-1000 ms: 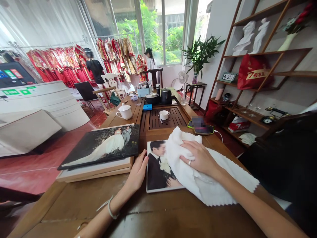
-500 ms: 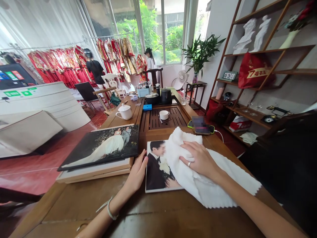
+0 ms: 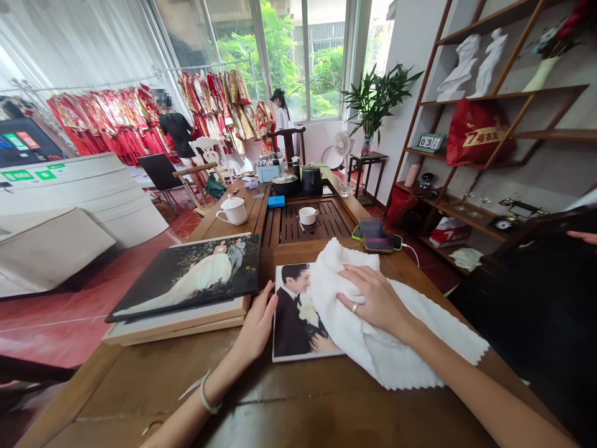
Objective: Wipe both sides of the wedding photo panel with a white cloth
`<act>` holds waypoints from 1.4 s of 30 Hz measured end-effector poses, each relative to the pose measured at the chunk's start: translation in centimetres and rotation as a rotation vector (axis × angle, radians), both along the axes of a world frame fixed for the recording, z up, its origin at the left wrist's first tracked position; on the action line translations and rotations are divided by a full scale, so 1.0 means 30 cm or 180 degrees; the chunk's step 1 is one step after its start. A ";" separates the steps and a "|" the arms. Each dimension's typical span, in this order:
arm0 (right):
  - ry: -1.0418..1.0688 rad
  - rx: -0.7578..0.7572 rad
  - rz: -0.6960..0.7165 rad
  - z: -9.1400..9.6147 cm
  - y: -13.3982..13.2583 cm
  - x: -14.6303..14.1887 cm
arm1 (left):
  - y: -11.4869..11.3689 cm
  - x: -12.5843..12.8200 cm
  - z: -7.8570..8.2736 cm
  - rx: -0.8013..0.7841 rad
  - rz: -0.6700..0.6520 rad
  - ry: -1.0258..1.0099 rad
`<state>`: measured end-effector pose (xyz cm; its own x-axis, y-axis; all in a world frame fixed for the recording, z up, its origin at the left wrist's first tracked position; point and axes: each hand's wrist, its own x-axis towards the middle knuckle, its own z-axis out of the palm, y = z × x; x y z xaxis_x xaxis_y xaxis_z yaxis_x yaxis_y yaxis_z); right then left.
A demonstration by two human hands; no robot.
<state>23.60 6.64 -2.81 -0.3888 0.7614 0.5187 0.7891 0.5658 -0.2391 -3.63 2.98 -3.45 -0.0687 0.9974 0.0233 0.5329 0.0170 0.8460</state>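
Observation:
A photo panel (image 3: pixel 293 320) with a suited figure lies flat on the wooden table (image 3: pixel 289 404). Along its left edge rests my left hand (image 3: pixel 256 325), fingers stretched out and touching the side. My right hand (image 3: pixel 373 295), a ring on one finger, is closed on a bunched white cloth (image 3: pixel 326 286) and presses it over the panel's right part, which is hidden. The rest of the cloth spreads toward the right table edge. Left of my left hand, a larger dark wedding photo (image 3: pixel 186 274) tops a stack of pale-edged frames (image 3: pixel 177 330).
Beyond the panel are a slatted tea tray (image 3: pixel 321 230), a white cup (image 3: pixel 308 216), a lidded mug (image 3: pixel 233 210) and phones (image 3: pixel 377 236) with a cable. A shelf unit (image 3: pixel 494 99) stands right. Two people are near the clothes racks; another hand (image 3: pixel 583 237) shows at far right.
The view has shifted very slightly. Both my hands keep their places on the panel and cloth. A hand has come into view at the far right edge.

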 end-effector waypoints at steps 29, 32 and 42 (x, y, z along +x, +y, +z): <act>0.0029 -0.0038 0.0020 0.004 -0.003 -0.003 | 0.000 0.001 0.002 -0.0017 -0.0014 -0.0002; 0.0024 -0.0007 0.0016 0.000 -0.003 -0.001 | 0.000 0.001 -0.001 -0.0036 -0.0030 0.0001; -0.0177 -0.0384 0.0054 0.042 0.087 -0.062 | 0.000 -0.007 -0.011 -0.0047 -0.0113 0.0035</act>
